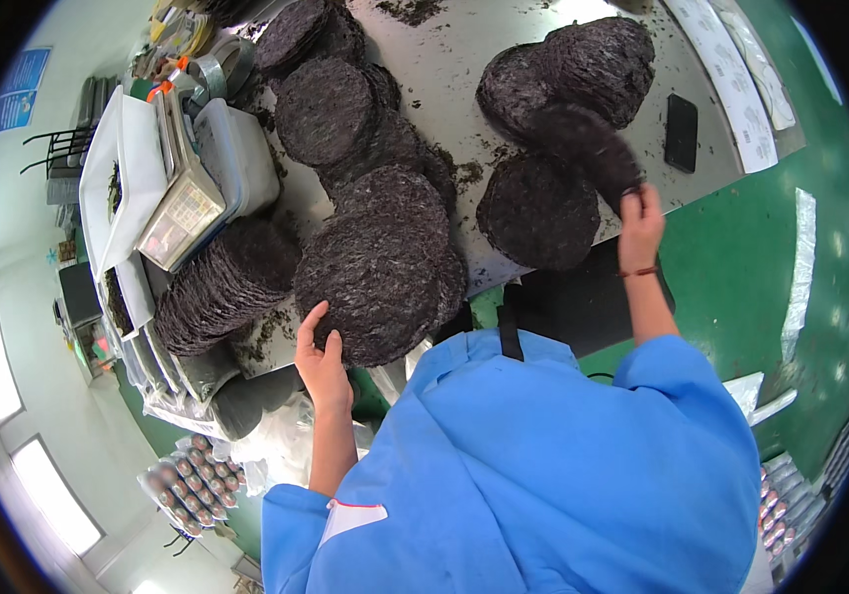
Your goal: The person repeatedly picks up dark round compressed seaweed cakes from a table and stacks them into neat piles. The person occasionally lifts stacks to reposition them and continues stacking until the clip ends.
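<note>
My right hand (641, 226) pinches the rim of a thin, dark round sheet of dried seaweed (586, 141), which is blurred and tilted. Partly under it lies a round seaweed stack (539, 215), near the table's front edge. My left hand (324, 371) is at the near left rim of a wide stack of seaweed discs (376, 278). Its thumb and index finger are apart and touch the rim; the other fingers are partly hidden. More seaweed stacks (326, 111) overlap behind that one. Beyond the right hand's sheet, a leaning seaweed pile (595, 70) spreads out.
A leaning row of discs (228, 286) lies at left, beside plastic tubs (235, 160) and a tape roll (209, 78). A black phone (681, 134) and printed white strips (729, 89) lie at right. Seaweed crumbs dot the metal table (439, 82). The green floor (736, 282) shows beyond.
</note>
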`<state>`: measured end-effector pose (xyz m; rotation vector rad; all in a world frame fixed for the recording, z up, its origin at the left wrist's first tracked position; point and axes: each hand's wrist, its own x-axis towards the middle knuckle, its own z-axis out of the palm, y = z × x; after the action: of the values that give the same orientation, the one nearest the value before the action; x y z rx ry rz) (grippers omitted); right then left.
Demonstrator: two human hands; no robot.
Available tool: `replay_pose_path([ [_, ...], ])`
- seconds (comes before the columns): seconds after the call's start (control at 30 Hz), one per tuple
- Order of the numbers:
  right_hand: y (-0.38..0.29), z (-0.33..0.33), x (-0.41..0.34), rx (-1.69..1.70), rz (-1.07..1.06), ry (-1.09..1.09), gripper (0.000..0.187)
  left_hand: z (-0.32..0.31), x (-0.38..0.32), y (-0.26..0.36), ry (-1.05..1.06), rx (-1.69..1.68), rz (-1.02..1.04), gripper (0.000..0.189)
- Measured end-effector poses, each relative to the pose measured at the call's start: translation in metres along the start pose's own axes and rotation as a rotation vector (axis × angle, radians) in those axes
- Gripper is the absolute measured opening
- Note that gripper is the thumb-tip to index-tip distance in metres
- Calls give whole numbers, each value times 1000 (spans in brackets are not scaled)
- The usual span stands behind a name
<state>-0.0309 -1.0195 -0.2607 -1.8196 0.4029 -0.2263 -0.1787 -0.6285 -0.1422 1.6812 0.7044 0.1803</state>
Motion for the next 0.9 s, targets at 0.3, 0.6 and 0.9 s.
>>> replay_pose_path([
  [0.3,-125,20,-41,105,-56,-345,20,27,1,10,-129,-354,-201,34],
  [0.6,-140,70,-116,-189,-1128,-836,22,24,6,33,-63,-701,-320,49],
  [0.9,-133,78,-80,203,-266,-695,62,13,6,31,-33,-591,-207,26],
])
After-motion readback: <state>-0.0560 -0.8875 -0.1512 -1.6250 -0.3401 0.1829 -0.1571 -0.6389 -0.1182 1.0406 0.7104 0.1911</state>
